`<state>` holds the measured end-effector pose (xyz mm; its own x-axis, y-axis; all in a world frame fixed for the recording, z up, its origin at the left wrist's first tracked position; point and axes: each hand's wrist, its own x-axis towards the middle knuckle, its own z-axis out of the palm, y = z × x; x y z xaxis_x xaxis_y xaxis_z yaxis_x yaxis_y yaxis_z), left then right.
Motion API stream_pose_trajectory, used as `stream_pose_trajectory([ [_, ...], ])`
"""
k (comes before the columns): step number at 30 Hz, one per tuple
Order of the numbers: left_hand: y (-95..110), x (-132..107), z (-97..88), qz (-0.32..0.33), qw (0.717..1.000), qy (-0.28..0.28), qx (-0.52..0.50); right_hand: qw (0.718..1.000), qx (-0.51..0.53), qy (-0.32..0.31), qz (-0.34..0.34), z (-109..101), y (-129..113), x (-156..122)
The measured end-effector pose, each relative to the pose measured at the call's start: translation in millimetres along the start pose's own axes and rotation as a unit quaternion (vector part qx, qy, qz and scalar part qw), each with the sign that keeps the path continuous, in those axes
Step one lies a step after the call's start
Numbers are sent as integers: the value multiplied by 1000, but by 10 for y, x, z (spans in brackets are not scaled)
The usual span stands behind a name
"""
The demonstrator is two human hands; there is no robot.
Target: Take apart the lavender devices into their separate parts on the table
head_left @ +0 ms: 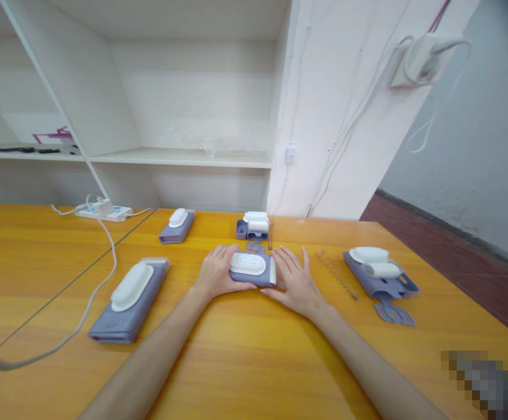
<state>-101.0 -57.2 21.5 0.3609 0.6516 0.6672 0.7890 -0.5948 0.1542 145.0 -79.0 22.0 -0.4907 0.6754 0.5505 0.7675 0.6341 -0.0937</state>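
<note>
A grey-purple case (260, 278) topped by a white bristled pad (247, 263) lies at the clock's centre on an orange-brown wooden table (245, 361), long side toward the wearer. The left hand (219, 270) curls round its 9 o'clock end, thumb along the near edge. The right hand (296, 284), fingers spread wide, is at the 3 o'clock end by a pale end strip (272, 271); whether it presses there cannot be told. The case looks like stiff, light plastic, probably smooth enough to slide; the bristles may flex if pressed. The long walls, at 12 and 6 o'clock, seem the safest grip. Toward 8 o'clock lies a similar case (140, 298); at 3, a thin coil spring (338, 274), which could bend easily, then an opened case (368, 280).
</note>
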Motion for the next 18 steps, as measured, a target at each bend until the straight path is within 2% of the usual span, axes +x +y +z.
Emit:
stream_pose_trajectory([
  [8,-27,-32,16,63,996,55,-11,998,-3,28,-59,-15,25,-28],
  [18,-61,-68,34,96,994,46,-29,996,68,26,-58,-40,-64,-80],
])
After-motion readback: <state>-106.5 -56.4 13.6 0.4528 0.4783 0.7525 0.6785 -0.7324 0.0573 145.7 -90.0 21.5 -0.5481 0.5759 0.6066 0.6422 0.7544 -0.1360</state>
